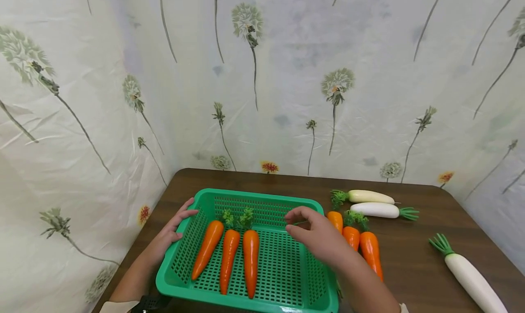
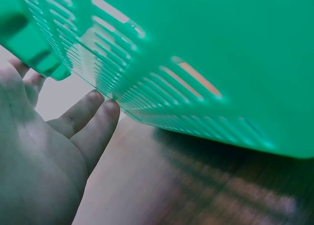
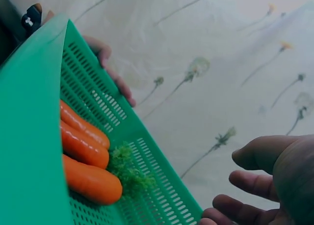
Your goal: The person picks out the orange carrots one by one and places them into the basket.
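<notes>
Three carrots [image 1: 251, 263] lie side by side in the left half of the green basket [image 1: 254, 196], greens toward the far wall. Our right hand [image 1: 313, 235] is above the basket's right side, thumb and fingers loosely bent and parted, nothing held. Our left hand [image 1: 170, 233] rests on the left rim, fingers fairly straight, not wrapped round it. Carrots look glossy, stiff, probably light hollow plastic and a bit slippery; we'd pinch the thick end below the greens, not the tip. Basket likely flexes; we'd take both rims. Left wrist view gives us fingertips against the slotted outer wall, hidden from the head view; only the head view shows the loose carrots [image 1: 371, 253] and white radishes [image 1: 374, 210] on the right.
</notes>
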The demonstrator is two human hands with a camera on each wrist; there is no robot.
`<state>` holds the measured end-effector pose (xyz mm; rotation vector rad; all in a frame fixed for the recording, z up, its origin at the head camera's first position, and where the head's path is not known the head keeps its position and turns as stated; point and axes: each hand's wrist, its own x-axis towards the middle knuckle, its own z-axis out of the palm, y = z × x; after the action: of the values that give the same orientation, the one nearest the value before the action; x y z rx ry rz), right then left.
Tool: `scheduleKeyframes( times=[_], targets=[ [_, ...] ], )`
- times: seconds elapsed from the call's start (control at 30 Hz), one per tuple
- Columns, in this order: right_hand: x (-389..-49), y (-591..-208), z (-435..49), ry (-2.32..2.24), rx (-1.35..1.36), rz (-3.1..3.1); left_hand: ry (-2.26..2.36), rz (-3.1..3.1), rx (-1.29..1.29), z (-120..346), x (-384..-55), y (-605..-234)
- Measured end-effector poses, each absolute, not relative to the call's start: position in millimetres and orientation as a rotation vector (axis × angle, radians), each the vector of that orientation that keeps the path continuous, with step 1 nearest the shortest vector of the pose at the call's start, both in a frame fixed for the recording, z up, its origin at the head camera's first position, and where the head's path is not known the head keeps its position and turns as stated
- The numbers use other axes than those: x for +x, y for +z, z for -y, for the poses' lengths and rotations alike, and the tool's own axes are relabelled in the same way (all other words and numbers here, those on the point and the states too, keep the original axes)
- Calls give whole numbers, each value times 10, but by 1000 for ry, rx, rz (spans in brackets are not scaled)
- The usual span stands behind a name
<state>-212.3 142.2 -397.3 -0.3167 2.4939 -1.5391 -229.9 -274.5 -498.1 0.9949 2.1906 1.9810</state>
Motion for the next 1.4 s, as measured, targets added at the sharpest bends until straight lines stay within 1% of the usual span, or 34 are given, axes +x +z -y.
scheduleKeyframes(
  times=[0.3, 0.87, 1.4],
  targets=[
    [-2090, -3990, -1675, -1696, -376, -2416, 1981, -2196, 1005, 2770, -2300, -4990],
    [-2013, -4172, -2018, -1935, -360, -2412, 1988, -2181, 1001, 2759, -2297, -4994],
    [-2083, -4315, -2199, -1886, -169, -2530, 2006, -2143, 1017, 2743, -2300, -4988]
  ],
)
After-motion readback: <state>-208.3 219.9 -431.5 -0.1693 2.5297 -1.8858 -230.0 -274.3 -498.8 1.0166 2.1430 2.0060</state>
